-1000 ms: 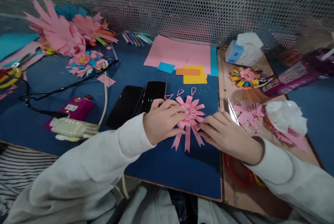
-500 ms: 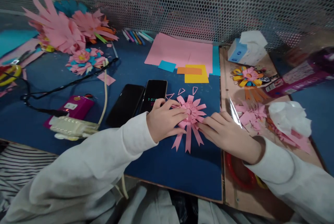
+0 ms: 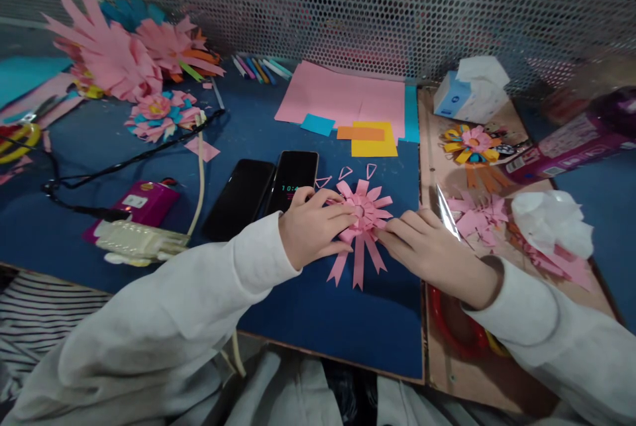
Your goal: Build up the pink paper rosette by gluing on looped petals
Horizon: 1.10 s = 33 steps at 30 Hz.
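A pink paper flower (image 3: pixel 366 211) with notched ribbon tails lies on the blue table in front of me. My left hand (image 3: pixel 318 227) rests on its left side, fingers spread over the petals. From the right, my right hand (image 3: pixel 422 247) has its fingertips pressed together at the flower's lower right edge, pinching the paper there. Three small pink paper loops, one of them a folded triangle (image 3: pixel 371 171), sit just above the flower. Two dark phones, one a lit phone (image 3: pixel 293 177), lie left of my left hand.
Pink sheets (image 3: pixel 342 95) and colored slips lie at the back. Paper flowers (image 3: pixel 114 55), a purple box (image 3: pixel 144 204) and cables are on the left. Red-handled scissors (image 3: pixel 454 330), paper scraps, a tissue pack (image 3: pixel 467 98) and a purple bottle (image 3: pixel 571 141) are on the right.
My right hand has shifted very slightly at the flower's lower right edge, and the right tail has moved a little left. My left hand stays in place.
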Motion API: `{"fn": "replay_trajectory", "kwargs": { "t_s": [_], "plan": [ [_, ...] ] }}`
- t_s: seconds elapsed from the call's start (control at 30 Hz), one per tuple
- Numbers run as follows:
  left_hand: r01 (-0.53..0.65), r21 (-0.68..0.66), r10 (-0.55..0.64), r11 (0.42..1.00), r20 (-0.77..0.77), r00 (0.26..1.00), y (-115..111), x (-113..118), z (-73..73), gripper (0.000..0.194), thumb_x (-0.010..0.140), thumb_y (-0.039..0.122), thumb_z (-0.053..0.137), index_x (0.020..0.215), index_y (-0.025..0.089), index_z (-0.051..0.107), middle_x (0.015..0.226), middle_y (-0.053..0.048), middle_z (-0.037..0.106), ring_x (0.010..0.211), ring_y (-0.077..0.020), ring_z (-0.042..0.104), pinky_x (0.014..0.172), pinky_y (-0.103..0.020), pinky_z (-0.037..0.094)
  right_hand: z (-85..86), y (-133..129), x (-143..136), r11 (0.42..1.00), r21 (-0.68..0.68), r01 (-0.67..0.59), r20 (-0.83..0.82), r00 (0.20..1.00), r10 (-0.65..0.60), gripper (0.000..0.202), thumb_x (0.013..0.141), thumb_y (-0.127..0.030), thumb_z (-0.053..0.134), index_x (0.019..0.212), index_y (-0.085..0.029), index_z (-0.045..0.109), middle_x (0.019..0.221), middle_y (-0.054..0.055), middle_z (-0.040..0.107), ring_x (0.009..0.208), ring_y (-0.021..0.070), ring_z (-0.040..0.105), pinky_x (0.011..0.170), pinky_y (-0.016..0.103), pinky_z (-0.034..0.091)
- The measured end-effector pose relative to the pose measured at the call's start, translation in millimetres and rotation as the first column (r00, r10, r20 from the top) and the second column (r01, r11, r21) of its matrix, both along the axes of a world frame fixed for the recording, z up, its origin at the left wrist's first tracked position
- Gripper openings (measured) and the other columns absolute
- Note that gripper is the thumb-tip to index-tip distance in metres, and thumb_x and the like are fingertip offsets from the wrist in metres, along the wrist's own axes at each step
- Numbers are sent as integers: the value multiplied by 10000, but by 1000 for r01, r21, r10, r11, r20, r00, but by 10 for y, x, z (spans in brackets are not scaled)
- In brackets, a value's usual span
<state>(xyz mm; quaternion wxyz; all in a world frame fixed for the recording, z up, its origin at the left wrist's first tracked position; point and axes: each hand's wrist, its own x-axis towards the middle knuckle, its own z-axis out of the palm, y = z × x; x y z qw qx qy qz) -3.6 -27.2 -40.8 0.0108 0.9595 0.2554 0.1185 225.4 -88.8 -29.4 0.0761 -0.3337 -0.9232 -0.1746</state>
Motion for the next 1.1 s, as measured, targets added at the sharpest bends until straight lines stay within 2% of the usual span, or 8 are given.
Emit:
{"fn": "replay_trajectory", "kwargs": {
  "t_s": [0.17, 0.3, 0.43, 0.53, 0.6, 0.83, 1.1],
  "plan": [
    [11, 29, -12, 1000, 30, 999, -22, 16, 53, 332, 834, 453, 574, 1061, 215, 620, 1084, -41, 671, 1034, -225, 530, 812, -373, 291, 17, -28, -1, 1000, -17, 10, -58, 998, -11, 168, 872, -149, 491, 937, -135, 646, 775, 56, 591, 750, 188, 429, 674, 329, 307],
    [-21, 81, 18, 996, 32, 999, -41, 24, 87, 284, 806, 464, 603, 884, 194, 645, 880, -41, 678, 890, -208, 564, 743, -350, 304, 25, -30, -43, 994, -12, 105, -93, 990, -106, 180, 862, -188, 496, 955, -137, 641, 813, 65, 584, 776, 203, 424, 688, 339, 305],
    [-7, 133, 6, 991, 14, 1000, -72, 25, 74, 309, 841, 463, 543, 750, 181, 633, 654, -24, 647, 669, -169, 586, 613, -305, 316, 6, -5, -105, 978, -48, 205, -64, 976, -208, 278, 847, -234, 476, 1072, -148, 616, 895, 98, 562, 808, 236, 403, 682, 356, 285],
    [-156, 124, 156, 980, 13, 988, -150, 34, 73, 327, 823, 502, 525, 765, 201, 639, 501, -4, 592, 477, -167, 562, 483, -275, 250, 4, 14, -148, 968, -101, 229, -72, 969, -237, 322, 843, -257, 452, 1111, -164, 606, 931, 119, 538, 820, 252, 387, 686, 369, 271],
    [-256, 118, 258, 960, -6, 966, -217, 51, 81, 334, 802, 521, 526, 767, 209, 640, 453, -3, 574, 418, -185, 557, 449, -261, 205, 10, 32, -174, 962, -135, 239, -83, 964, -252, 343, 842, -266, 439, 1130, -172, 601, 940, 124, 520, 825, 256, 376, 699, 378, 266],
    [-402, 83, 410, 912, -145, 901, -319, 155, 93, 316, 782, 476, 523, 856, 202, 662, 471, -40, 611, 447, -275, 618, 420, -268, 254, 8, 95, -222, 944, -185, 272, -92, 952, -292, 366, 833, -267, 430, 1149, -196, 600, 967, 120, 477, 831, 253, 354, 701, 370, 251],
    [-404, 28, 402, 914, -179, 898, -304, 162, 107, 264, 810, 427, 495, 813, 218, 656, 494, -46, 624, 481, -290, 633, 441, -300, 330, -29, 82, -213, 943, -171, 284, -74, 951, -300, 358, 871, -309, 417, 1160, -209, 603, 1000, 126, 488, 841, 257, 360, 695, 369, 241]
  ]
}}
